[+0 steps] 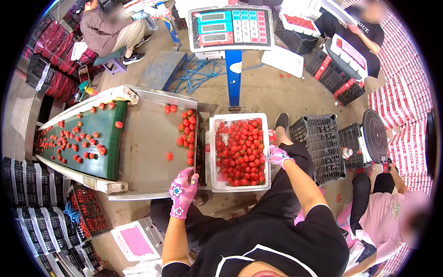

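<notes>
Plainly, in the head view, the white foam box [240,188] sits at the centre between the metal tray [147,147] and the person's right leg, with many small red tomatoes [244,147] heaped inside it; the right hand [278,156], in a pink patterned glove, is at the box's right rim, its fingers partly bent, though whether they grip the rim or only rest there I cannot tell; the left hand [183,191], in a matching flowered glove, is at the near right corner of the metal tray with its fingers curled in, and I cannot tell whether anything is held in it; a row of loose tomatoes [187,131] lies along the tray's right side, two more lie near its far edge, and a blurred red one shows farther left; beyond the tray's left side, a green conveyor belt [108,157] carries scattered tomatoes; past the box, a blue post [234,83] bears a scale display [230,28]; to the right of the person's leg is a black crate [323,147], with a round dark plate [374,136] farther right; other people sit at the upper left, upper right and lower right
</notes>
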`<state>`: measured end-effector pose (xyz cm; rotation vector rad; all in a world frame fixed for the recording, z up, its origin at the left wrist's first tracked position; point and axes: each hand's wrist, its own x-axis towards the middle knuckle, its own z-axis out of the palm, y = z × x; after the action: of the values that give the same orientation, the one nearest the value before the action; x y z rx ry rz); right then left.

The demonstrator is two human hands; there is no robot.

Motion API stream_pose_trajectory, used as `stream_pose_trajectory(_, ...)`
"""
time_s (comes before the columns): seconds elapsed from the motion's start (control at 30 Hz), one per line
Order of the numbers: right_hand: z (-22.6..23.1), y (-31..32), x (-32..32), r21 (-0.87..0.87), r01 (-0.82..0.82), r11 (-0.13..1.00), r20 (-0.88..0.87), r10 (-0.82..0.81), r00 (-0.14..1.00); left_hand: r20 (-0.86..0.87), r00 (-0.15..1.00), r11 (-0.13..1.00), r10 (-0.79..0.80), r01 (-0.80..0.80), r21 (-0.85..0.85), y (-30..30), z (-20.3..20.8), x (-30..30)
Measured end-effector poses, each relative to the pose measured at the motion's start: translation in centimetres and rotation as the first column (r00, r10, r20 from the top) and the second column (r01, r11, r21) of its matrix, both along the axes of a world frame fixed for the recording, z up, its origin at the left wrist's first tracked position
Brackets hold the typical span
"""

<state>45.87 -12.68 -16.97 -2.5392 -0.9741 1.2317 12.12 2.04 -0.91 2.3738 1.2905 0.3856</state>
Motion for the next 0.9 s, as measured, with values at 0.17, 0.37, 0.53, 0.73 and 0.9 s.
stream_pose_trajectory(0.17, -10.7, -0.8, 3.3, 0.152, 0.528, 0.836, -0.731, -0.264, 0.630, 0.027, 0.999, 1.000, -0.028, 0.028, 0.013, -0.1, 0.3, 1.1)
stream_pose_trajectory(0.37, -12.0, -0.4, 3.5, 0.138, 0.561, 0.816, -0.670, -0.340, 0.660, 0.055, 0.998, 1.000, 0.004, -0.003, -0.009, -0.1, -0.3, 0.8)
stream_pose_trajectory(0.53, -9.5, 0.6, -0.4, 0.057, 0.817, 0.574, -0.898, -0.329, 0.294, -0.002, 0.995, 0.989, 0.100, -0.100, -0.107, -0.2, 1.7, -0.3)
stream_pose_trajectory(0.73, -13.6, -0.6, 1.1, 0.163, 0.842, 0.514, -0.852, -0.357, 0.383, 0.017, 0.996, 0.983, 0.084, -0.080, -0.163, -0.2, 1.0, 1.7)
stream_pose_trajectory(0.9, -13.5, -1.5, 1.7, 0.059, 0.801, 0.596, -0.968, -0.163, 0.192, 0.053, 0.997, 0.998, 0.060, -0.058, -0.033, -0.2, 0.4, 1.1)
